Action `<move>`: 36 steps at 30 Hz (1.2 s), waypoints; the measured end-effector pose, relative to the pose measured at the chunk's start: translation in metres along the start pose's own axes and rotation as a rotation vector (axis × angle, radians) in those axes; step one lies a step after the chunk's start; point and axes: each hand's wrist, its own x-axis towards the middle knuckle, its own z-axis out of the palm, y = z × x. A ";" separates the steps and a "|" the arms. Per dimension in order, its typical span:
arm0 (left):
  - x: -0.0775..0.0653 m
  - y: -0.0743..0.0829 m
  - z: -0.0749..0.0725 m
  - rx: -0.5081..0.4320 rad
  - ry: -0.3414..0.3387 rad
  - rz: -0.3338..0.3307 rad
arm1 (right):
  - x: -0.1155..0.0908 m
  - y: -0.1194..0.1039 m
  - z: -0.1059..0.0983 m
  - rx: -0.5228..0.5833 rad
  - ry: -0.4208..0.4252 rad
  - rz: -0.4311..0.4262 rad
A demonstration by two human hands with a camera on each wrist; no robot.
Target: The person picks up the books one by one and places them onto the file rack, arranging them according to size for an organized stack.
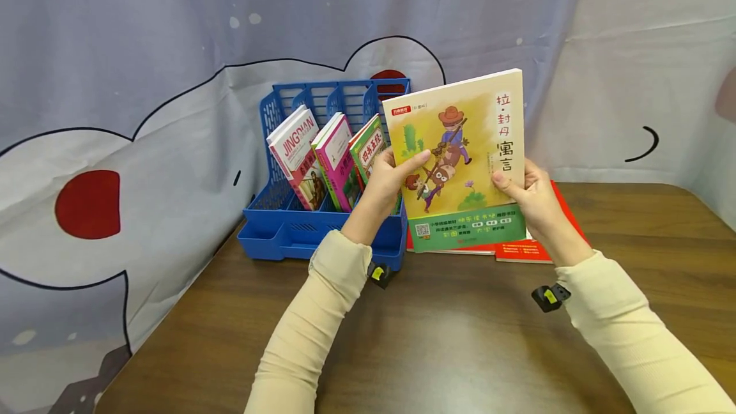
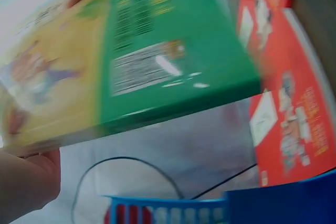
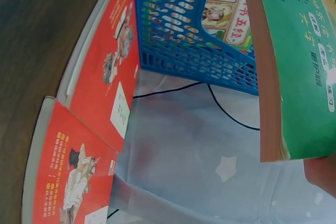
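Observation:
Both hands hold a yellow and green picture-cover book [image 1: 460, 165] upright in front of the blue file rack. My left hand [image 1: 391, 177] pinches its left edge, thumb across the cover and fingers behind. The right hand [image 1: 531, 193] grips the opposite edge, its thumb on the front. In the left wrist view the book [image 2: 152, 51] is blurred, its green band nearest. The right wrist view shows the book's page edge [image 3: 265, 77]. The blue rack [image 1: 322, 241] stands left of the held book, with several books leaning in its slots, among them a white and red book [image 1: 296, 152].
A pink book [image 1: 339, 158] and a green book [image 1: 370, 149] stand in the rack's middle slots. Two red books [image 3: 107, 51] lie on the wooden table [image 1: 448, 324] behind the held book. A patterned curtain [image 1: 172, 18] hangs along the table's far side.

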 end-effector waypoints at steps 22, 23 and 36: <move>0.013 0.043 0.012 -0.093 0.161 0.015 | 0.003 0.001 -0.003 -0.169 0.000 0.090; 0.013 0.045 0.013 -0.093 0.168 0.027 | 0.004 0.000 -0.002 -0.187 0.017 0.089; 0.023 0.073 -0.001 -0.188 0.320 0.134 | 0.005 0.009 -0.004 -0.567 0.029 0.201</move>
